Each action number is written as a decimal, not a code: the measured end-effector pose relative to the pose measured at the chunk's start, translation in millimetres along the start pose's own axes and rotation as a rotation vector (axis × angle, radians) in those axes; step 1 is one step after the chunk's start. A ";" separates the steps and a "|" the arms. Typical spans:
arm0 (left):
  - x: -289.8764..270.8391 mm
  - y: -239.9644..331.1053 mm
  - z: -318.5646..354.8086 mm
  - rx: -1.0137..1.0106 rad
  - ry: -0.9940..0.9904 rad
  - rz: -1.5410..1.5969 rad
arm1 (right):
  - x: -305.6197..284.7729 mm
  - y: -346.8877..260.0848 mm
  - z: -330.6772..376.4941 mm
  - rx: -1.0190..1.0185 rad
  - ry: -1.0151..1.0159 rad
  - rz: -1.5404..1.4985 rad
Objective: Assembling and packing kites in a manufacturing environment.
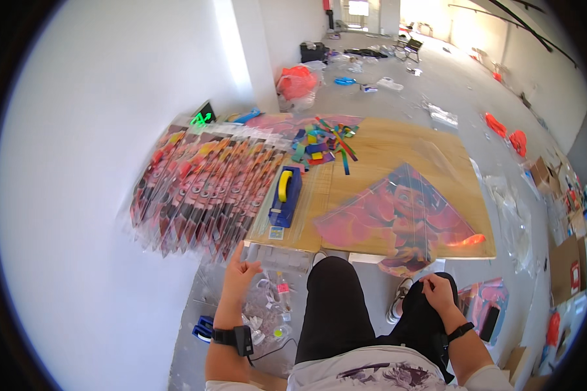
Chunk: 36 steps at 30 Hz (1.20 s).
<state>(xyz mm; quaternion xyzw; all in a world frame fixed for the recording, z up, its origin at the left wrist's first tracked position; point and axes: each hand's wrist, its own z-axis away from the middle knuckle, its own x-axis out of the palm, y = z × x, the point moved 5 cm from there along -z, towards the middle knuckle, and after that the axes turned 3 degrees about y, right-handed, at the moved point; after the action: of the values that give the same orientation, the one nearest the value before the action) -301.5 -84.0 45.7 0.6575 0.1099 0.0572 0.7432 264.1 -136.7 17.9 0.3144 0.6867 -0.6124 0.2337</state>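
Note:
My left hand (241,272) is at the table's front edge with its index finger stretched out and its thumb apart, holding nothing. Its fingertip is closest to a row of overlapping clear bags (195,189) with printed kites in them. On my right thigh rests my right hand (438,291), its fingers loosely bent and nothing visible in them. A triangular kite (404,202) with a printed cartoon figure lies spread on the wooden table (398,140), its lower end hanging over the front edge. Between bags and kite stands a blue tape dispenser (293,202) with a yellow roll (284,186).
Coloured strips (316,146) lie heaped at the table's back. Below the left front edge, a bottle (283,287) and plastic scraps litter the floor beside a blue object (203,329). Another printed kite (489,303) lies right of my leg. Cardboard boxes (567,270) stand far right.

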 end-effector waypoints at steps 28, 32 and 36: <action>-51.3 -37.3 162.2 -0.195 -0.124 0.265 | 326.9 -262.9 -201.8 0.526 -0.475 -0.712; -53.6 -27.1 166.8 -0.248 -0.159 0.228 | 339.4 -266.0 -195.9 0.537 -0.514 -0.733; -61.3 -42.2 157.2 -0.258 -0.169 0.258 | 350.5 -244.6 -212.4 0.451 -0.414 -0.779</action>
<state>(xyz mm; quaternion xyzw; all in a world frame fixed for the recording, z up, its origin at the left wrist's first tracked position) -326.0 -255.1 26.8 0.5678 -0.0463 0.1104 0.8144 -140.8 111.3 -29.9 -0.0508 0.5427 -0.8372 0.0451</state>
